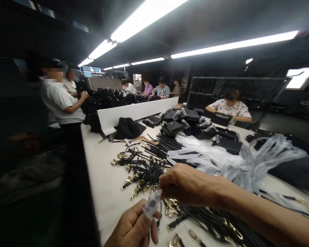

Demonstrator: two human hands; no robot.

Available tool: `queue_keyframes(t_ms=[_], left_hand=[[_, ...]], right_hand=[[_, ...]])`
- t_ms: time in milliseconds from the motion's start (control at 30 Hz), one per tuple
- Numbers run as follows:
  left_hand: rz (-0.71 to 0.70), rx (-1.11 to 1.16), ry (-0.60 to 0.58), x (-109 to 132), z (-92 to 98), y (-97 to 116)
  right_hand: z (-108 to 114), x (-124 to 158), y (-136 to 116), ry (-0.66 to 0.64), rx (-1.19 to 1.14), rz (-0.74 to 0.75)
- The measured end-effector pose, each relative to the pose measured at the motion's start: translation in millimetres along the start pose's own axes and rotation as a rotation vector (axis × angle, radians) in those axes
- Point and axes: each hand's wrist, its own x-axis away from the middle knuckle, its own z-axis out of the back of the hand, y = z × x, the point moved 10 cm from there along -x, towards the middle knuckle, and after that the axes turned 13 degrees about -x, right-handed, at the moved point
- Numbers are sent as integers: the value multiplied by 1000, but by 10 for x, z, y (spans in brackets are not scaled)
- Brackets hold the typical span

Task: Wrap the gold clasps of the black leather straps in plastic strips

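Note:
My left hand (135, 224) pinches a small bundle wrapped in see-through plastic (152, 203) between thumb and fingers. Something dark shows inside the plastic, too blurred to name. From the right, my right hand (182, 180) reaches across with its fingers closed at the bundle's upper end; its fingertips are partly hidden. Beneath and beyond both hands lie black straps with gold clasps (144, 171), heaped on the white table (98, 171). More black straps (208, 216) run under my right forearm.
Black bags (172, 127) with plastic-wrapped parts are piled farther back. Translucent plastic strips (257, 161) lie to the right. A white board (139, 111) stands along the table. A co-worker (230, 108) sits across, another person (63, 99) stands at left, and several others work behind.

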Motion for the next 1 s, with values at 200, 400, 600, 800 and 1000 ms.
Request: queue_keyframes(t_ms=[200, 400, 600, 800, 1000], left_hand=[[-254, -44, 139, 442, 429, 896], [-269, -44, 158, 889, 530, 896], [-354, 22, 83, 438, 223, 1119], [-447, 121, 3, 107, 93, 1564], [-506, 88, 103, 211, 572, 1538]], right_hand=[[577, -100, -505, -159, -116, -164], [1408, 379, -542, -98, 47, -246], [1768, 509, -978, 131, 193, -221], [1329, 103, -1210, 45, 236, -295], [1124, -25, -1124, -11, 195, -369]])
